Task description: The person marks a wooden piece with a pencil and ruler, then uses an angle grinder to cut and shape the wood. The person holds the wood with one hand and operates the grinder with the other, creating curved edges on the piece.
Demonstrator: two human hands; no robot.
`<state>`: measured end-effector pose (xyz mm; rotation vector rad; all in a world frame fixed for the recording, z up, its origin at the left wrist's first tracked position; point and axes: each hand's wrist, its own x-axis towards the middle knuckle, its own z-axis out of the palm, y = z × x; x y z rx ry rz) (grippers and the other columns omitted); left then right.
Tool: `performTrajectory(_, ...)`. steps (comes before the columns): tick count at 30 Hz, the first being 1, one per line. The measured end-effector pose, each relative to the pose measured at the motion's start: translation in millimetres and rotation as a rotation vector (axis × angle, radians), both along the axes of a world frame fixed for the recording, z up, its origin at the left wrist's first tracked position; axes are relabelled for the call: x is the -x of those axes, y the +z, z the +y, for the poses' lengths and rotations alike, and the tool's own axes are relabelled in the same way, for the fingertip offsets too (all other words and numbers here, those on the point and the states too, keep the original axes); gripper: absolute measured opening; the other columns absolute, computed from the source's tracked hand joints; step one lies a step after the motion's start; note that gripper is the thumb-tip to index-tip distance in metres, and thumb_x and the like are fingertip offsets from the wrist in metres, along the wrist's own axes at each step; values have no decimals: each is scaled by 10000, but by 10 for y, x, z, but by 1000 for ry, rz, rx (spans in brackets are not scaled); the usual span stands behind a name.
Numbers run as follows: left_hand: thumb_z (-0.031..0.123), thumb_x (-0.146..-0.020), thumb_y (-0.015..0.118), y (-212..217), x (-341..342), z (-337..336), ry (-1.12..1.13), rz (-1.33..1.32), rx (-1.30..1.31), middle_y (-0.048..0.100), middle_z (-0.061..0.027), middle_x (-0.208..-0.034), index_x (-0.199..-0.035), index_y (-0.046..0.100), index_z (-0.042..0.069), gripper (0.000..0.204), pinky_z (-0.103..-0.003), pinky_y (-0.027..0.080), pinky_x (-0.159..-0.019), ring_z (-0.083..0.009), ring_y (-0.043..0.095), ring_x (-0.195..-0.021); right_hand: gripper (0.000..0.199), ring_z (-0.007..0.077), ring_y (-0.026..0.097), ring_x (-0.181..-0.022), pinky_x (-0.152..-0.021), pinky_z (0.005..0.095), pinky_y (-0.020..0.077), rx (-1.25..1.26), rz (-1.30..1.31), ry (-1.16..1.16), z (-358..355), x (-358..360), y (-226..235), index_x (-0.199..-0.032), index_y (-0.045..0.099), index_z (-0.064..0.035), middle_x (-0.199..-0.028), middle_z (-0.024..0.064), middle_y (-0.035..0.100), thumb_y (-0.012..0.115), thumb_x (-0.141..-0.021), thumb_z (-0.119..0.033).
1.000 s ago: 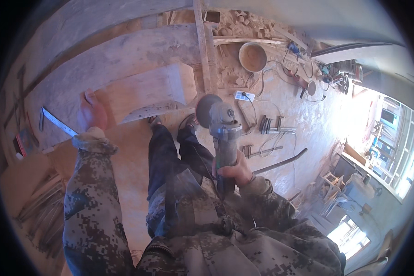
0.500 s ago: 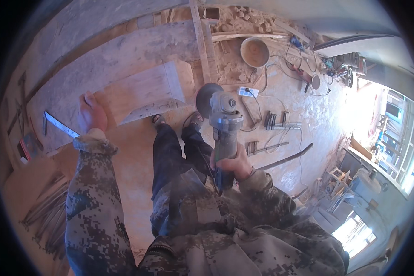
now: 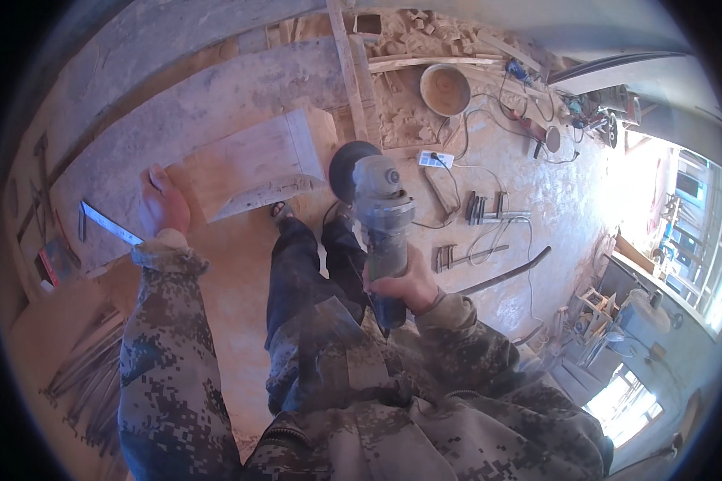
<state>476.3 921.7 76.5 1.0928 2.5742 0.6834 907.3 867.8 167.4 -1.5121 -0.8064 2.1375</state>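
Observation:
My right hand (image 3: 407,282) is wrapped round the body of an angle grinder (image 3: 383,220), held upright in front of me. Its dark round disc (image 3: 346,170) is just beside the right end of a pale wooden board (image 3: 253,156); I cannot tell whether they touch. The board lies on a dusty workbench (image 3: 297,76), with a curved cut-out along its near side. My left hand (image 3: 165,202) grips the board's left end, its fingers partly hidden. Near that wrist, a try square (image 3: 108,221) with a bright blade rests on the bench.
A wooden batten (image 3: 346,72) crosses the bench. On the floor to the right are a round pan (image 3: 444,90), a white power strip (image 3: 436,159), several clamps (image 3: 485,210) and trailing cords. Another grinder (image 3: 533,128) lies farther off. Thin strips (image 3: 92,377) are piled at lower left.
The grinder in my right hand has moved a little left, bringing its disc closer to the board's right end. My left hand keeps its place on the board. The whole view has shifted slightly.

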Motion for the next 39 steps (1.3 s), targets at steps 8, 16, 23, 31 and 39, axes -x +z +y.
performTrajectory(8,468,-1137,431,-179,102,-22,38,-3,47,703,-310,-1350,-1484,600,11,598,-542,505,-1074,-513,646,-1276,501,243,727,-804,-766,390,586,37,3,-69,-66,39,70,-1154,632,19,-915,123,734,784,-682,-59)
performTrajectory(16,480,-1131,441,-191,1,7,43,10,-9,662,-329,-1420,-1569,520,-19,669,-532,479,-1127,-504,621,-1332,504,240,723,-785,-747,384,583,44,20,-91,92,155,59,-1136,631,16,-908,138,737,768,-665,-101)
performTrajectory(23,484,-1124,457,-78,-58,1,62,-59,-9,644,-338,-1438,-1581,504,-23,684,-530,470,-1129,-512,612,-1335,556,240,719,-793,-730,369,576,44,57,-79,89,189,88,-1174,593,7,-895,146,732,765,-665,-135)
performTrajectory(31,486,-1125,481,-215,-24,-51,58,-53,-55,678,-328,-1381,-1601,482,-5,684,-540,484,-1098,-515,630,-1302,641,271,708,-781,-724,401,579,35,30,-43,366,388,48,-1270,568,0,-904,158,714,753,-670,-130)
performTrajectory(39,505,-1116,494,-134,-68,-50,39,-73,-43,732,-312,-1246,-1608,481,15,694,-556,507,-1011,-525,676,-1178,620,301,704,-768,-715,434,591,-33,97,-98,769,509,23,-1280,557,6,-909,177,704,734,-709,-160)
